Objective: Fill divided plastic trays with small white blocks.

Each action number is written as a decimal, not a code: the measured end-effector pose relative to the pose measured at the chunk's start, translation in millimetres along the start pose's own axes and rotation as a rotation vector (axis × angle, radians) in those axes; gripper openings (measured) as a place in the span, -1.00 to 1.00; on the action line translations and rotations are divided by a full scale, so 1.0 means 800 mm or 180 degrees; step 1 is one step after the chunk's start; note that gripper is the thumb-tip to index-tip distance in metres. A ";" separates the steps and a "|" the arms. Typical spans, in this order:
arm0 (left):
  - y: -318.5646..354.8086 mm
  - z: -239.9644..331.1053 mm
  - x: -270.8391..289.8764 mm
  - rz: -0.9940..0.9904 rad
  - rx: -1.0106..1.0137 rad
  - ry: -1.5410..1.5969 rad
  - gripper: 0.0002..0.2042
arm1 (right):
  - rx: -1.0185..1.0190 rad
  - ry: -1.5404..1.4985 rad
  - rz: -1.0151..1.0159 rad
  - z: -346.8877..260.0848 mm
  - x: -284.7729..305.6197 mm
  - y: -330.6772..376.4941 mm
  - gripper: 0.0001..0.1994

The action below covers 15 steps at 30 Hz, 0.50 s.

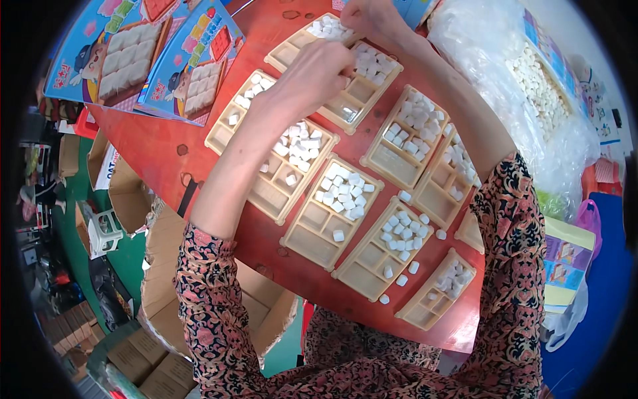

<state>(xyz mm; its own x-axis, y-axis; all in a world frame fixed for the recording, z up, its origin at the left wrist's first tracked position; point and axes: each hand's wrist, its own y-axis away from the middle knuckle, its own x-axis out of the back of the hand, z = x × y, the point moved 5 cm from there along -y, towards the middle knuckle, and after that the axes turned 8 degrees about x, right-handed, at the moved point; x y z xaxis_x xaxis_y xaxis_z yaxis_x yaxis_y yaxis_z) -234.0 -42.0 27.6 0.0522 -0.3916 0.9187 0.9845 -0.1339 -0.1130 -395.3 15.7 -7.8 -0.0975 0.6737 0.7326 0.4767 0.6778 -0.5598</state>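
My left hand (311,78) is closed, knuckles up, over the beige compartment trays at the far side of the table. Its curled fingers are beside a tray (350,120) with small white marshmallow-like pieces (373,64) in its far section. My right hand (375,21) is closed too, at the far edge of the view, by another tray (284,56) with white pieces (329,28). What either hand holds is hidden by its fingers. Nearer me, several similar trays stand in rows, among them one tray (309,241) with white pieces (344,191) heaped in its largest far section.
Blue picture boxes (143,100) stand at the far left of the red table (183,169). Clear plastic (478,53) with many white pieces (541,83) lies at the right. Loose pieces (401,280) dot the near tabletop. An open cardboard carton (163,266) is below left.
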 end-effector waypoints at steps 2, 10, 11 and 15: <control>-0.009 0.005 -0.002 0.0227 -0.0015 0.0485 -0.90 | 0.1379 0.1358 0.0026 0.008 -0.002 0.012 -0.87; -0.005 -0.106 0.027 0.1101 0.1546 0.2626 -0.90 | 0.1940 0.3507 0.0624 -0.034 -0.018 0.010 -0.84; -0.014 -0.113 0.026 0.1125 0.1518 0.2598 -0.91 | 0.1729 0.2920 -0.0188 -0.028 -0.014 0.007 -0.83; -0.040 -0.116 0.022 0.1172 0.1615 0.2434 -0.90 | 0.0986 0.1910 -0.0768 -0.039 -0.010 -0.005 -0.75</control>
<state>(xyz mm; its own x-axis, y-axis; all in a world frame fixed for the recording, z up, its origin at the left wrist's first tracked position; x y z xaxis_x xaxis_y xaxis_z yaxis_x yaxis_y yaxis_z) -280.2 -129.2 12.7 0.4235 -0.8370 0.3465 0.8927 0.4506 -0.0028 -369.3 -2.1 0.7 0.3707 0.2766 0.8866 0.2238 0.8999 -0.3743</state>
